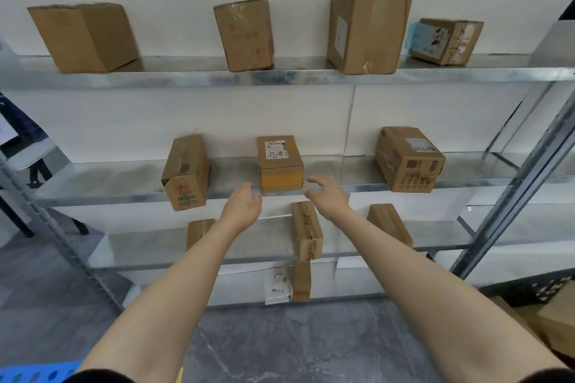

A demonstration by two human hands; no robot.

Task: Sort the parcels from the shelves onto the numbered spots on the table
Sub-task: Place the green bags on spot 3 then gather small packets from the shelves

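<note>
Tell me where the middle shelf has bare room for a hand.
A wide bare stretch lies between the small labelled box and the right box; a narrower strip separates it from the left box. More room left of that box. Crowded: top shelf's right end, tall box beside blue-labelled box.

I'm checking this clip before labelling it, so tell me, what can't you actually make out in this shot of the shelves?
- Numbered table: outside the head view entirely.
- Label on the small middle-shelf box: print too small to read.
- Low-shelf box: partly covered by the left forearm.
- Boxes at bottom right: cut off by the frame edge.
</note>
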